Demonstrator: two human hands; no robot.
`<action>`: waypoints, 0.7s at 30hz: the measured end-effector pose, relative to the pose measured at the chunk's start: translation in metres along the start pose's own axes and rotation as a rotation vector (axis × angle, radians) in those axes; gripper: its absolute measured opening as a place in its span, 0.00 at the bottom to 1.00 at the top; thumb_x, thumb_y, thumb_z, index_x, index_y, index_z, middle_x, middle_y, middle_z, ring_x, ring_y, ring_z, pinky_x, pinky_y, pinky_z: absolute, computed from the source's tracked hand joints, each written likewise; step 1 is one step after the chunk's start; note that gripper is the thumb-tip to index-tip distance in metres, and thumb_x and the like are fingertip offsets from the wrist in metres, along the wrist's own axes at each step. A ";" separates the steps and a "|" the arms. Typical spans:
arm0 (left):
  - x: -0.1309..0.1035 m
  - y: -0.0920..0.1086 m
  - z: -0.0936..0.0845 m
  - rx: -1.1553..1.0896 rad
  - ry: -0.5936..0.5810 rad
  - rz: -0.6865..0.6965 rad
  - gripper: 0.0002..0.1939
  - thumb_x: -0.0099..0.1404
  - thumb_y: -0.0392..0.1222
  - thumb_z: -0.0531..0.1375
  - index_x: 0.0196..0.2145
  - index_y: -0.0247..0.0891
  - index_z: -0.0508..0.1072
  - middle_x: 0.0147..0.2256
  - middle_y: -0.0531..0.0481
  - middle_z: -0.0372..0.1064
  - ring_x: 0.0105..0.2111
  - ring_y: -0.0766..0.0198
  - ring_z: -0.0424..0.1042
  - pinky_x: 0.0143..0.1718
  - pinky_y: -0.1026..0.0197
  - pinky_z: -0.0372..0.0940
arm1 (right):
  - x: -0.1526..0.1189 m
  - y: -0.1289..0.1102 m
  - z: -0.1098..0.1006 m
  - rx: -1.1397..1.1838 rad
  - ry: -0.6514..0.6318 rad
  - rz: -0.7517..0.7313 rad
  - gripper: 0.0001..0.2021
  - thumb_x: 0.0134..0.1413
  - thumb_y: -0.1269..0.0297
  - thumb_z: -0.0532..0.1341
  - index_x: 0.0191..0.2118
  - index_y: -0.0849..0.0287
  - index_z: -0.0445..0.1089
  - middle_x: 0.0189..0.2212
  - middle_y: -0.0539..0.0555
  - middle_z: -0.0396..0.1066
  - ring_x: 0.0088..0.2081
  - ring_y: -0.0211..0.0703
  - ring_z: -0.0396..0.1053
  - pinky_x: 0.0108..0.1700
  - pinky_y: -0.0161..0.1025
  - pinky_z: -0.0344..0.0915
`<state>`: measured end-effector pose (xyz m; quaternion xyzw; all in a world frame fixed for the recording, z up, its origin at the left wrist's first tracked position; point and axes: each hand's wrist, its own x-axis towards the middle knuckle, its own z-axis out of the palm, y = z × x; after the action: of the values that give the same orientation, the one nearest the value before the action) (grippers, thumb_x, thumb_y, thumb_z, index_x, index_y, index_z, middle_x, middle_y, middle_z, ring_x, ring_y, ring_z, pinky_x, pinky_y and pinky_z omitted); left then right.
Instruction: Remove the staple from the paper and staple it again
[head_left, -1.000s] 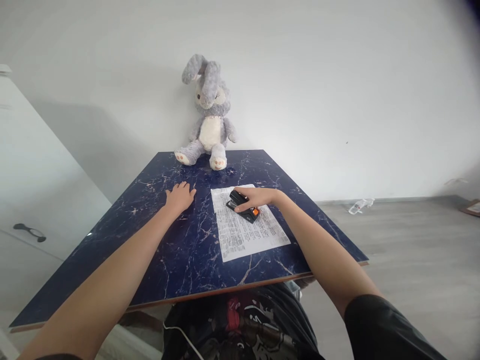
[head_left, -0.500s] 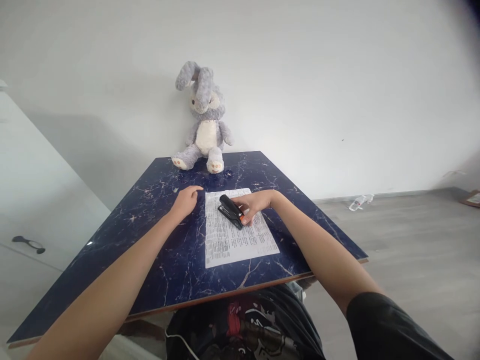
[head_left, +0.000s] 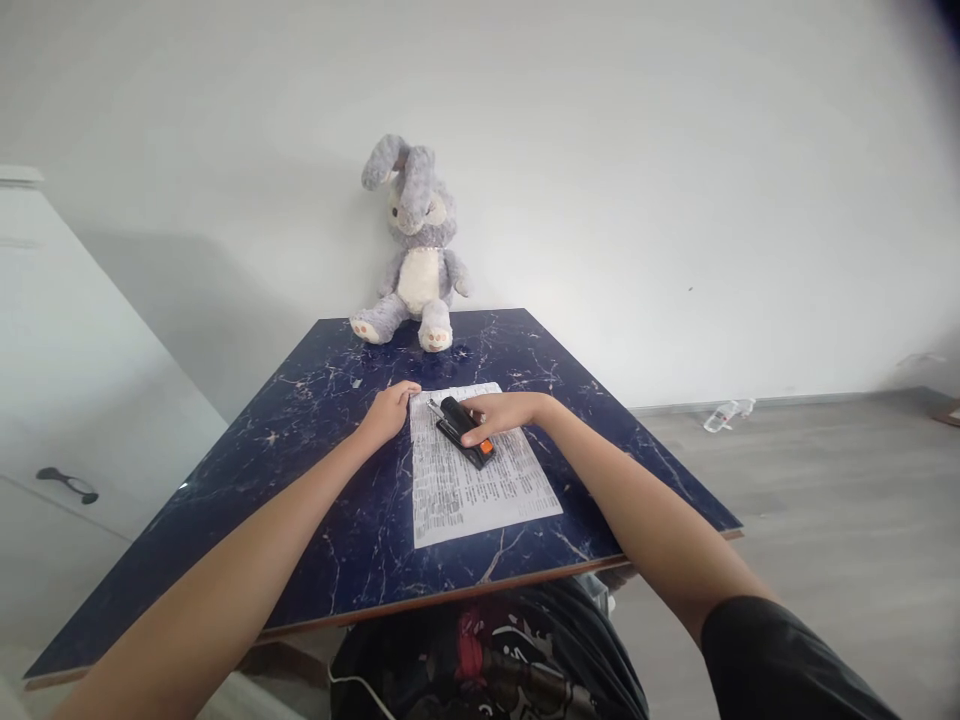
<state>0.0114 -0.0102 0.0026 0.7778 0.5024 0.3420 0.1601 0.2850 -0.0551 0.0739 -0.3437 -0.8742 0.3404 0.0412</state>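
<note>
A printed paper sheet (head_left: 480, 495) lies on the blue marbled table. My left hand (head_left: 388, 413) is at its far left corner, fingers curled together with the tips on the corner. My right hand (head_left: 504, 412) grips a black stapler (head_left: 466, 432) with an orange patch at its near end, held over the upper half of the sheet. A slim metal piece sticks out at the stapler's far left end. My right thumb lies along its near side, and the other fingers are partly hidden behind it.
A grey plush rabbit (head_left: 420, 260) sits at the table's (head_left: 337, 560) far edge against the wall. To the left stands a white cabinet (head_left: 90, 380) with a dark handle. A clear plastic item (head_left: 727, 414) lies on the floor at right.
My left hand has moved right onto the sheet's corner, its pointing finger drawn in. My right thumb has shifted along the stapler, and the metal piece now shows at its far end.
</note>
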 end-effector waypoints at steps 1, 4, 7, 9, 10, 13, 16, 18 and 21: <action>-0.001 0.001 0.000 0.000 -0.006 0.004 0.21 0.72 0.38 0.47 0.47 0.38 0.80 0.50 0.43 0.81 0.53 0.54 0.78 0.60 0.52 0.68 | 0.004 -0.004 0.005 -0.033 0.038 0.031 0.20 0.56 0.50 0.73 0.40 0.62 0.70 0.37 0.54 0.73 0.36 0.45 0.71 0.35 0.37 0.65; -0.003 0.003 -0.002 0.013 -0.041 0.009 0.21 0.72 0.38 0.48 0.48 0.38 0.80 0.50 0.43 0.81 0.52 0.53 0.78 0.59 0.52 0.68 | 0.018 -0.018 0.023 -0.121 0.164 0.117 0.12 0.56 0.63 0.70 0.34 0.61 0.66 0.36 0.55 0.70 0.34 0.45 0.68 0.32 0.38 0.62; -0.004 0.004 -0.004 0.008 -0.068 0.010 0.20 0.72 0.38 0.49 0.46 0.41 0.81 0.48 0.45 0.82 0.49 0.52 0.79 0.58 0.50 0.69 | 0.025 -0.028 0.034 -0.169 0.309 0.094 0.06 0.53 0.72 0.66 0.34 0.62 0.67 0.41 0.58 0.68 0.36 0.45 0.68 0.36 0.39 0.64; -0.003 0.005 -0.005 -0.056 0.016 -0.014 0.18 0.72 0.39 0.50 0.44 0.41 0.81 0.48 0.44 0.81 0.51 0.51 0.78 0.60 0.48 0.67 | 0.025 -0.030 0.037 -0.197 0.393 0.070 0.05 0.53 0.74 0.64 0.36 0.63 0.69 0.43 0.59 0.66 0.38 0.46 0.69 0.40 0.40 0.67; -0.003 0.006 -0.005 -0.120 0.082 -0.034 0.17 0.72 0.39 0.51 0.43 0.40 0.81 0.49 0.43 0.81 0.53 0.50 0.78 0.61 0.47 0.66 | 0.024 -0.030 0.037 -0.226 0.429 0.045 0.06 0.54 0.75 0.63 0.39 0.64 0.70 0.45 0.59 0.66 0.39 0.46 0.69 0.42 0.40 0.68; -0.001 0.016 -0.005 -0.503 0.188 -0.152 0.13 0.73 0.42 0.54 0.44 0.37 0.78 0.51 0.39 0.79 0.53 0.51 0.78 0.62 0.45 0.67 | 0.020 -0.026 0.038 -0.477 0.540 -0.050 0.22 0.55 0.78 0.59 0.56 0.64 0.69 0.54 0.63 0.63 0.46 0.51 0.69 0.48 0.45 0.70; -0.004 0.030 -0.004 -0.977 0.032 -0.325 0.16 0.77 0.49 0.54 0.43 0.35 0.76 0.48 0.36 0.80 0.47 0.52 0.82 0.57 0.46 0.72 | 0.021 -0.021 0.041 -0.825 0.619 -0.041 0.32 0.56 0.82 0.57 0.67 0.66 0.61 0.60 0.68 0.60 0.53 0.59 0.65 0.52 0.52 0.68; -0.007 0.038 -0.003 -1.132 -0.100 -0.384 0.15 0.77 0.49 0.57 0.42 0.35 0.77 0.46 0.35 0.81 0.47 0.53 0.82 0.58 0.48 0.72 | 0.022 -0.019 0.043 -0.969 0.622 -0.022 0.32 0.58 0.83 0.55 0.69 0.67 0.60 0.61 0.69 0.60 0.55 0.62 0.62 0.51 0.54 0.67; -0.011 0.042 -0.001 -1.178 -0.180 -0.380 0.08 0.72 0.41 0.64 0.41 0.33 0.79 0.46 0.37 0.81 0.49 0.56 0.81 0.62 0.51 0.69 | 0.023 -0.019 0.043 -1.075 0.617 -0.038 0.29 0.63 0.83 0.52 0.68 0.65 0.61 0.62 0.69 0.61 0.55 0.62 0.62 0.50 0.53 0.66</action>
<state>0.0363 -0.0387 0.0245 0.4818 0.3435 0.4602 0.6619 0.2433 -0.0748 0.0492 -0.3833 -0.8771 -0.2637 0.1193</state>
